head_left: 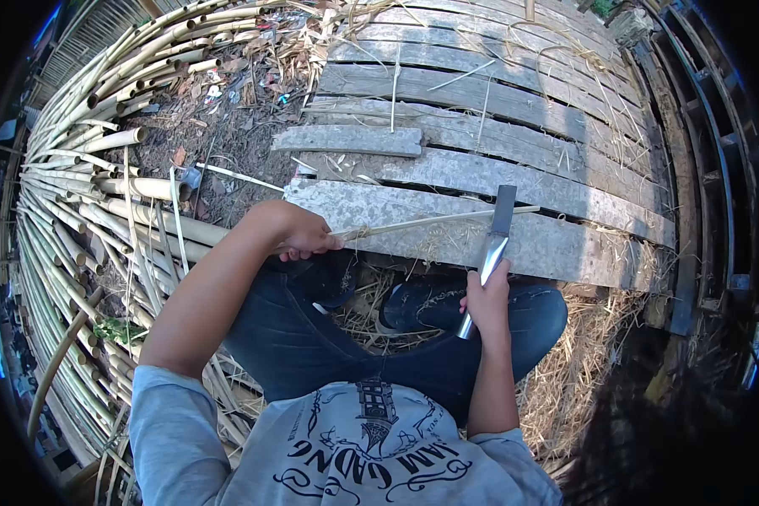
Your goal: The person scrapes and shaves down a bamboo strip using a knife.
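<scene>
A thin pale bamboo strip (430, 221) runs sideways over the near edge of the wooden planks, its left end pinched in my left hand (308, 236). My right hand (487, 295) is wrapped round the shiny metal handle of a knife (504, 211), whose dark flat blade points away from me. The blade lies across the strip near its right end; whether it cuts into the strip cannot be made out. Both hands are above my bent legs, at the front edge of the planks.
Many bamboo poles (164, 187) are stacked along the left. A short loose board (346, 140) lies at the left of the plank platform (481, 173). Thin strips are scattered over the planks. Straw-like shavings (573, 363) cover the ground at right, and a dark wooden frame stands beyond.
</scene>
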A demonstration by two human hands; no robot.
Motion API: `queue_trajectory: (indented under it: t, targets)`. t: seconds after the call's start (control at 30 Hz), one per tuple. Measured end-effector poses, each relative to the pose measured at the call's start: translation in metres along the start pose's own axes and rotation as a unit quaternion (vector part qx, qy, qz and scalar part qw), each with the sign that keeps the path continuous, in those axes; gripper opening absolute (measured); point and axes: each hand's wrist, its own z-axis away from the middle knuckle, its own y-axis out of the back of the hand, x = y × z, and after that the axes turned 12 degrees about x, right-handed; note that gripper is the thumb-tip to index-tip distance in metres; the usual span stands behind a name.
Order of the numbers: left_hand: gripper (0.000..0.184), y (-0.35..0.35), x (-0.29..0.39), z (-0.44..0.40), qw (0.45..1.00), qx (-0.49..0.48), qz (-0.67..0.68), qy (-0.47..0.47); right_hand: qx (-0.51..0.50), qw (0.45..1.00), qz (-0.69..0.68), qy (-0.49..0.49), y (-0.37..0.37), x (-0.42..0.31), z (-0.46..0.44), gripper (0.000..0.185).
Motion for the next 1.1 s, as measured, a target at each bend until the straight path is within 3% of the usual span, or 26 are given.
queue_trajectory:
  t: [0.17, 0.27, 0.37, 0.57, 0.63, 0.7, 0.77, 0.83, 0.97, 1.07, 1.1]
  targets:
    - [0.055, -0.002, 0.007, 0.006, 1.000, 0.012, 0.011, 0.009, -0.013, 0.996, -0.073, -0.048, 0.001, 0.003, 0.003, 0.025]
    - [0.057, -0.002, 0.007, 0.007, 1.000, 0.012, 0.008, 0.008, -0.076, 0.994, -0.065, -0.052, 0.031, 0.013, -0.017, 0.018]
    - [0.057, -0.003, 0.011, 0.007, 0.999, 0.034, -0.024, -0.002, -0.029, 0.993, -0.089, -0.071, 0.040, 0.022, -0.029, 0.019]
    - [0.058, -0.001, 0.008, 0.001, 1.000, 0.003, -0.007, 0.006, -0.094, 0.995, -0.015, -0.037, 0.042, 0.001, -0.013, 0.019]
    - [0.057, -0.003, 0.019, 0.018, 0.998, 0.062, -0.031, 0.006, -0.046, 0.997, -0.040, -0.042, 0.044, 0.011, -0.024, 0.022]
    - [0.057, -0.006, 0.013, 0.010, 0.999, 0.043, -0.023, 0.009, -0.043, 0.997, -0.059, -0.030, 0.029, 0.019, -0.013, 0.025]
    - [0.058, -0.002, 0.009, -0.001, 0.999, 0.034, -0.020, 0.005, -0.151, 0.987, -0.037, -0.043, 0.029, 0.005, 0.003, 0.025]
    - [0.057, -0.001, 0.005, -0.004, 0.999, -0.024, 0.028, 0.010, -0.152, 0.986, -0.025, -0.066, 0.040, -0.006, -0.002, 0.024]
    - [0.051, -0.006, 0.011, 0.004, 0.999, 0.012, 0.029, 0.015, -0.031, 0.997, -0.068, -0.034, 0.021, 0.018, -0.012, 0.027]
    - [0.050, -0.001, 0.005, 0.003, 0.999, -0.014, 0.033, 0.019, -0.213, 0.976, 0.005, -0.035, 0.034, -0.005, 0.006, 0.029]
    - [0.052, 0.000, 0.005, 0.003, 0.999, -0.014, 0.031, 0.009, -0.211, 0.977, 0.005, -0.036, 0.034, -0.007, 0.005, 0.029]
